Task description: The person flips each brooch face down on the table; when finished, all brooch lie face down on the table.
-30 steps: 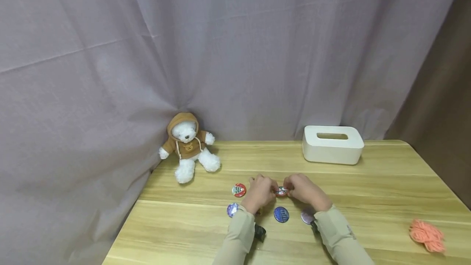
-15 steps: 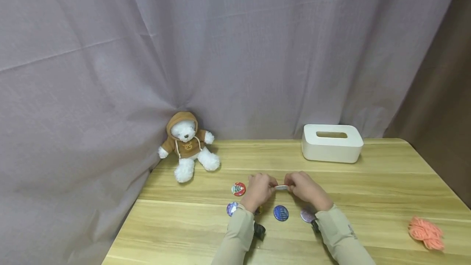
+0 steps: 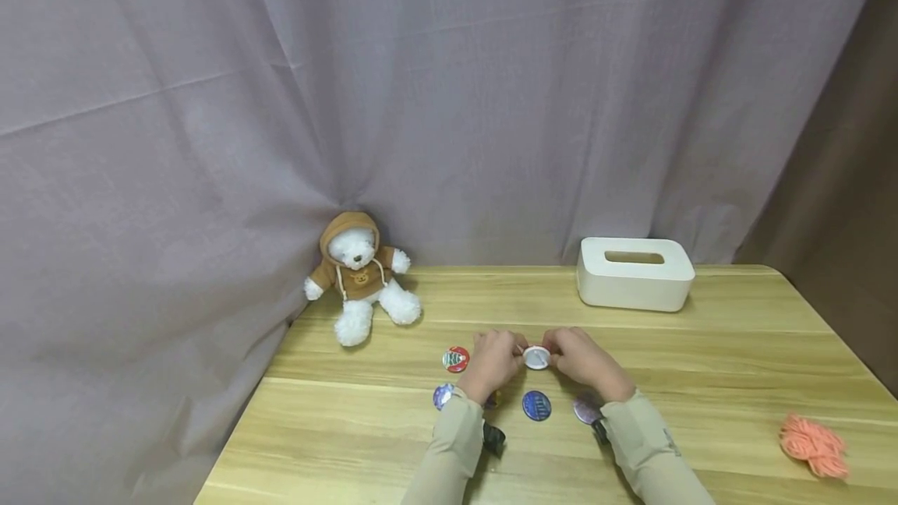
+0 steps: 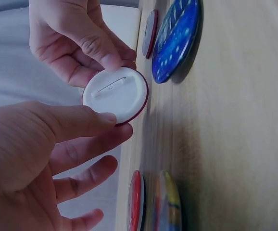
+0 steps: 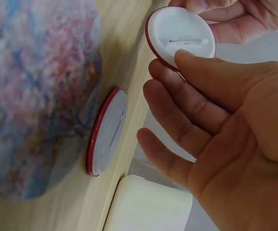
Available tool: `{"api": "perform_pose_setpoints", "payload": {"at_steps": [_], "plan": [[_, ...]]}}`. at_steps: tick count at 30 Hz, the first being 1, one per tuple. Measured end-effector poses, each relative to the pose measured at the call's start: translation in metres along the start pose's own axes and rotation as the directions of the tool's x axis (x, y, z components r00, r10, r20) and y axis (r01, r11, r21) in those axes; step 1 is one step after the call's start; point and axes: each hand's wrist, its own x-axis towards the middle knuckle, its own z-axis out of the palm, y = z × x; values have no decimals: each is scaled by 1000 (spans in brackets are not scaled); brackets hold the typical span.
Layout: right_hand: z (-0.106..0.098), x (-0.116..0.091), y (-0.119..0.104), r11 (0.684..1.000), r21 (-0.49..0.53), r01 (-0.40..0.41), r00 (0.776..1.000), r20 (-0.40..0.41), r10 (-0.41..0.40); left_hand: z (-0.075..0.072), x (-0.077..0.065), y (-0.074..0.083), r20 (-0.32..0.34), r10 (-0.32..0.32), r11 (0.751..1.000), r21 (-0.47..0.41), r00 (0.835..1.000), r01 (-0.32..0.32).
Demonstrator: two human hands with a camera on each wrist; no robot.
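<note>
Between my two hands a round pin badge (image 3: 536, 358) is held with its white back and safety pin toward me. My left hand (image 3: 496, 363) pinches its left edge, thumb (image 4: 93, 121) on the back; the remaining fingers are spread. My right hand (image 3: 584, 366) pinches the opposite edge, thumb (image 5: 196, 60) on the back. A red rim shows around the badge in both wrist views. Below it on the table lies a blue badge (image 3: 536, 405). Beside my right hand, a red-rimmed badge (image 5: 107, 132) shows its pin side in the right wrist view.
Left of my left hand lie a red Christmas-tree badge (image 3: 456, 359) and a purple badge (image 3: 443, 396). My left wrist partly covers a yellowish badge (image 3: 494, 400); a lilac badge (image 3: 585, 410) lies by my right wrist. Further out are a teddy bear (image 3: 360, 283), tissue box (image 3: 634, 287) and coral yarn (image 3: 814, 446).
The held badge has turned over: its colourful front faced up, then it stood edge-on, and now its white back shows. Both hands stay in nearly the same place.
</note>
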Motion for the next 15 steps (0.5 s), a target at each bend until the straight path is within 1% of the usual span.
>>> {"api": "perform_pose_setpoints", "payload": {"at_steps": [7, 10, 15], "plan": [[3, 1, -1, 999, 16, -30, 999, 31, 30, 2, 1, 2, 37, -41, 999, -31, 998, 42], [4, 1, 0, 999, 12, -30, 999, 29, 30, 2, 1, 2, 53, -54, 998, -33, 997, 56], [6, 1, 0, 1000, 9, -27, 1000, 13, 26, 4, 2, 4, 63, -73, 997, -16, 995, 74]]}}
